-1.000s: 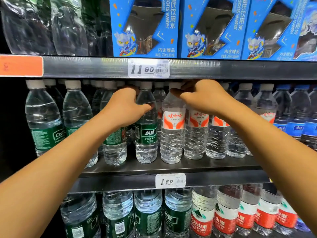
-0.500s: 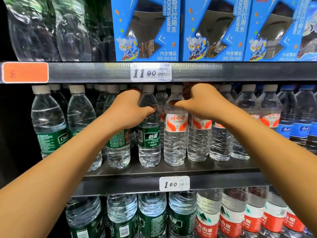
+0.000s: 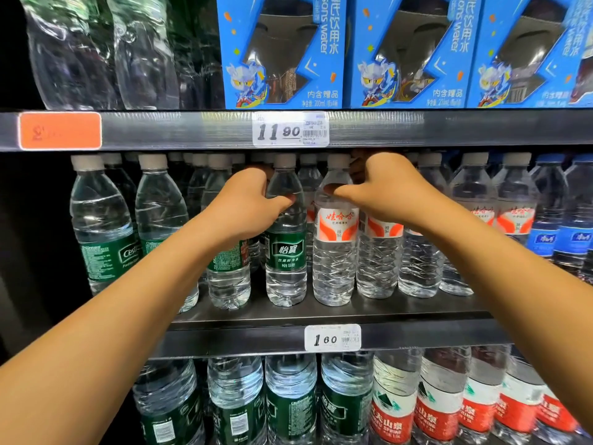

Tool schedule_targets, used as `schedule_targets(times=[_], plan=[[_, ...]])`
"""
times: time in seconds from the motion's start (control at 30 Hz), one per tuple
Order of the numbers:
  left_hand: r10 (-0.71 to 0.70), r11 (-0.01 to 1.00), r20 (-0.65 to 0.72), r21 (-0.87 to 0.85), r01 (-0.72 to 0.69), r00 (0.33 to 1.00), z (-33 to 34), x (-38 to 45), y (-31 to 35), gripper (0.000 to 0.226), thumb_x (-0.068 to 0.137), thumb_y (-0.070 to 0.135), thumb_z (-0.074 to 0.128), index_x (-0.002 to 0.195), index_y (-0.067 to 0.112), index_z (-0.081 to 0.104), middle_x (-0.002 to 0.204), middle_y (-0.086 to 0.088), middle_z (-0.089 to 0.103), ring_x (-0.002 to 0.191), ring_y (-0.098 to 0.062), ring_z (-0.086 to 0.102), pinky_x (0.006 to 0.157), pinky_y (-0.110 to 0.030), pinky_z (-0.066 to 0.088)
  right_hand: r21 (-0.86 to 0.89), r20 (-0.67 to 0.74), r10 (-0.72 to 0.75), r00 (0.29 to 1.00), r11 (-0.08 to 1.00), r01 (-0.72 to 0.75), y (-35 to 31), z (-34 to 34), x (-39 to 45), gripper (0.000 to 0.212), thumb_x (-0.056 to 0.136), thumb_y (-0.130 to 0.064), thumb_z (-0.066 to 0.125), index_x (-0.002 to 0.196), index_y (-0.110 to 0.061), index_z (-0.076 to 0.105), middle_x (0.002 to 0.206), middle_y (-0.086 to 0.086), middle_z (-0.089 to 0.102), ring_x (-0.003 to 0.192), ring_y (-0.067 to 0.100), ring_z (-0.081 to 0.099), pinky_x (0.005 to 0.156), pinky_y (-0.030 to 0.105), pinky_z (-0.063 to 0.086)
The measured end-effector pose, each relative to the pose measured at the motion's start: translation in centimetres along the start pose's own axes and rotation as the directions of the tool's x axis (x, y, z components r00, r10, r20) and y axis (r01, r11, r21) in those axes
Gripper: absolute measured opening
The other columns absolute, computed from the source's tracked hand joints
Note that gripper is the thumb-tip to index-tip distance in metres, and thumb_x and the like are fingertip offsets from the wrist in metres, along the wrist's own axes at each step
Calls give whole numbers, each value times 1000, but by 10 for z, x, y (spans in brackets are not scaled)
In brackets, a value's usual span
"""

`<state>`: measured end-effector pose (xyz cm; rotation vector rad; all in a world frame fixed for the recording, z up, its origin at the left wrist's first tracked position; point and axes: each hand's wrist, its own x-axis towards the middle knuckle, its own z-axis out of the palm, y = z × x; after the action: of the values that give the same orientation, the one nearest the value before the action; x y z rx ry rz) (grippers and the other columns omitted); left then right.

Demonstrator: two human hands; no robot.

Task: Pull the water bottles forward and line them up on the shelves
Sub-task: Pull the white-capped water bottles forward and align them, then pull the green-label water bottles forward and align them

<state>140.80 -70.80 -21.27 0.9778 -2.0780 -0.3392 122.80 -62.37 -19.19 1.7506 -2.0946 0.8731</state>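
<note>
Two hands reach among shelf (image 3: pixel 321 319) bottles: left hand (image 3: pixel 245 208) grips a green-label bottle (image 3: pixel 285 248), right hand (image 3: pixel 383 187) grips a hidden bottle beside the red-label bottle (image 3: pixel 335 226), blue boxes (image 3: pixel 282 49) above both.

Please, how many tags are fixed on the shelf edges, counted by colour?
White price tags: 2
Orange tag: 1
Total: 3
</note>
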Motion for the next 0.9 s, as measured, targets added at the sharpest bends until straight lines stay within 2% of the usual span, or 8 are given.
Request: schedule_targets(times=[0.3, 0.4, 0.47, 0.5, 0.57, 0.63, 0.73, 0.9], plan=[[-16, 1000, -29, -7, 16, 999, 5, -9, -2, 49, 93, 36, 62, 66, 15, 27, 62, 1, 26, 52, -15, 24, 46, -27, 20, 54, -94, 22, 995, 998, -17, -4, 1, -9, 60, 88, -42, 66, 53, -15, 25, 49, 1, 24, 45, 14, 21, 45, 27, 19], [78, 996, -64, 43, -75, 995, -5, -16, -7, 43, 91, 45, 61, 69, 17, 36, 66, -1, 39, 57, -15, 37, 50, -30, 30, 67, -215, 26, 976, 998, -12, -2, 1, -21, 46, 89, -42, 65, 64, -8, 45, 59, 5, 46, 56, 17, 42, 52, 32, 37], [97, 984, -27, -145, -100, 995, -16, -29, -21, 28, 89, 42, 65, 100, 17, 60, 92, 0, 65, 84, -11, 62, 75, -31, 53, 74, -310, 7, 951, 997, 17, 3, 5, -37, 37, 88, -43, 64, 96, -7, 61, 90, 7, 65, 86, 22, 60, 76, 39, 50], [85, 953, -29, -290, -90, 996, -24, -39, -33, 36, 88, 35, 68, 117, 15, 61, 106, 3, 69, 97, -8, 66, 88, -29, 54, 104, -350, -14, 936, 993, 54, 2, 8, -47, 39, 88, -41, 64, 109, -9, 61, 102, 6, 67, 97, 21, 61, 86, 39, 51], [70, 898, -134, -424, -121, 989, -38, -57, -59, 35, 86, 23, 72, 119, 16, 64, 106, 6, 72, 98, -3, 68, 89, -19, 53, 192, -412, -35, 910, 973, 125, -8, 18, -66, 39, 88, -35, 67, 121, -15, 61, 112, -3, 66, 104, 10, 62, 93, 25, 49], [44, 917, -274, -371, -148, 961, -53, -66, -83, 25, 85, 21, 73, 110, 18, 68, 97, 6, 73, 90, -3, 69, 82, -14, 54, 301, -387, -36, 922, 940, 163, -26, 28, -74, 36, 86, -31, 69, 121, -24, 63, 109, -14, 67, 98, -2, 63, 85, 11, 49], [38, 970, -391, -205, -127, 919, -75, -63, -114, 25, 84, 28, 75, 107, 20, 67, 93, 10, 70, 85, -3, 68, 80, -19, 55, 395, -281, -67, 957, 901, 179, -63, 47, -65, 30, 84, -31, 72, 113, -28, 66, 101, -18, 69, 90, -7, 64, 75, 5, 48], [147, 986, -465, 2, -165, 873, -99, -49, -134, 34, 81, 41, 73, 105, 17, 66, 92, 9, 68, 82, -10, 65, 79, -30, 55, 253, -295, -99, 950, 951, 178, -117, 73, -30, 36, 81, -42, 74, 104, -16, 65, 86, -7, 66, 80, 11, 63, 74, 26, 49]])
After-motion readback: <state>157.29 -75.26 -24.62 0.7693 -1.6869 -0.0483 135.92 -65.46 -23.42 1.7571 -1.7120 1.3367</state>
